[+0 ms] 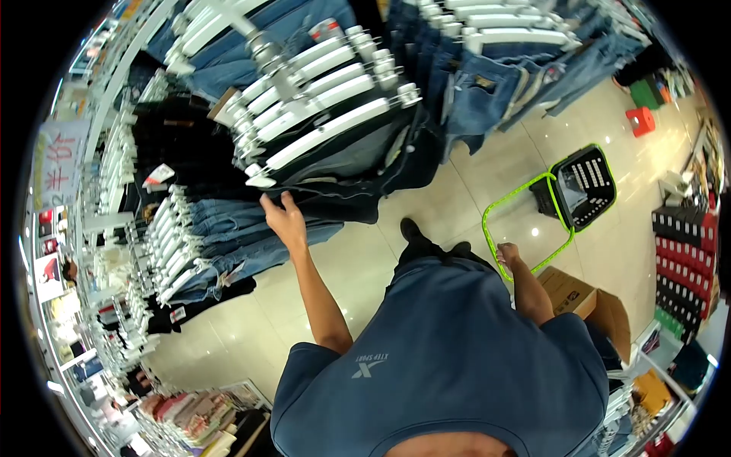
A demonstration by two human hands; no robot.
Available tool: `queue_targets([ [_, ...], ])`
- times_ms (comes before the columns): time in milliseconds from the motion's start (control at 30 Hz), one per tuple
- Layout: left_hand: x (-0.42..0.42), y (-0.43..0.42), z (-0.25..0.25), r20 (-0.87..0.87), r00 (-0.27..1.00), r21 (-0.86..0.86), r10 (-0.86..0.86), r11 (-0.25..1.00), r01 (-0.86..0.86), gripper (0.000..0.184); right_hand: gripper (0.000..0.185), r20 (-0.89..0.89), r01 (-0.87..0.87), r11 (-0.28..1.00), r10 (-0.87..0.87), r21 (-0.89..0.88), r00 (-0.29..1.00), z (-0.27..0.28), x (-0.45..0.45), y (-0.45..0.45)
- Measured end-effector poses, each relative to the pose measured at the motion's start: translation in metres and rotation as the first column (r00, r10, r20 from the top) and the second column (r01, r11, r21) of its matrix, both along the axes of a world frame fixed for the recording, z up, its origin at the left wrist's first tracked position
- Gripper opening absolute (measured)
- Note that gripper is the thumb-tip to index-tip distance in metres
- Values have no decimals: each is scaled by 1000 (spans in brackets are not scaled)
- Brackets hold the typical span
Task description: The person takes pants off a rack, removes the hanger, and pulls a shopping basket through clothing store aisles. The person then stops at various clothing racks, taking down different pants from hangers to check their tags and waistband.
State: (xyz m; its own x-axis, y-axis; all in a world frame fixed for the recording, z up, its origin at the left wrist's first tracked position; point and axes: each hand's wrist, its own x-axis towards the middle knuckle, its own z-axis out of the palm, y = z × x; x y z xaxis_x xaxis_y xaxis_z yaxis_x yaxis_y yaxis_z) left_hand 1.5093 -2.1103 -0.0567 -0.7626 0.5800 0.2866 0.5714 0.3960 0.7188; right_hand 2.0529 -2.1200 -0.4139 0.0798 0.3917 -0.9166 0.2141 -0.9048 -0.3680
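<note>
My left hand (285,219) is at the near end of a rack, its thumb and finger closed on the edge of a pair of dark jeans (396,177). The jeans hang from a white hanger (331,135), with more dark pairs close behind. Low at my right side, my right hand (507,254) is wrapped round the bright green pull handle (487,221) of a shopping basket. The black basket (585,209) with its green rim stands on the floor, and something greyish, too unclear to name, is inside it.
Blue jeans (221,221) hang on a lower rack to the left, and more jeans (487,87) hang ahead. An open cardboard box (567,292) sits beside my right arm. Stacked shoe boxes (685,263) line the far right. A red stool-like object (640,121) is on the tiled floor.
</note>
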Motion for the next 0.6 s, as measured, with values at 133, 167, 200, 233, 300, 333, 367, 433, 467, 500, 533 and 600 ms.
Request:
queue_targets([
  [133, 69, 26, 8, -206, 967, 167, 148, 979, -114, 65, 17, -102, 87, 995, -83, 42, 991, -11, 15, -25],
  [167, 86, 32, 3, -306, 940, 189, 151, 977, -95, 67, 19, -125, 99, 993, -90, 68, 988, -7, 16, -31],
  [200, 107, 38, 0, -402, 901, 213, 160, 974, -77, 70, 22, -123, 94, 992, -83, 86, 989, -7, 17, -35],
  [233, 132, 42, -3, -441, 886, 126, 144, 987, -97, 72, 20, -162, 132, 988, -117, 84, 980, -12, 20, -41],
  [300, 169, 51, -30, -480, 871, 124, -102, 975, 183, 70, 22, -141, 126, 987, -111, 99, 984, -4, 20, -48],
  [333, 196, 55, -44, -431, 882, 104, -192, 960, 260, 70, 25, -155, 153, 986, -141, 68, 978, -4, 23, -51],
  [367, 221, 55, -65, -442, 847, 40, -295, 937, 348, 69, 26, -171, 177, 982, -163, 70, 972, -5, 28, -56],
  [433, 277, 52, -89, -268, 830, -58, -490, 868, 493, 72, 27, -199, 227, 971, -209, 76, 958, -13, 41, -69],
  [467, 297, 44, -119, -162, 803, -78, -573, 819, 568, 75, 27, -211, 256, 963, -234, 81, 949, -18, 47, -76],
  [500, 311, 36, -150, -79, 760, -204, -645, 756, 622, 74, 27, -220, 292, 952, -268, 87, 938, -20, 55, -83],
  [533, 325, 25, -173, 78, 703, -300, -707, 656, 693, 74, 27, -202, 294, 951, -271, 93, 941, -17, 62, -90],
  [600, 330, 6, -250, 374, 540, -479, -754, 341, 808, 58, 28, -152, 331, 939, -314, 99, 937, -4, 77, -105],
])
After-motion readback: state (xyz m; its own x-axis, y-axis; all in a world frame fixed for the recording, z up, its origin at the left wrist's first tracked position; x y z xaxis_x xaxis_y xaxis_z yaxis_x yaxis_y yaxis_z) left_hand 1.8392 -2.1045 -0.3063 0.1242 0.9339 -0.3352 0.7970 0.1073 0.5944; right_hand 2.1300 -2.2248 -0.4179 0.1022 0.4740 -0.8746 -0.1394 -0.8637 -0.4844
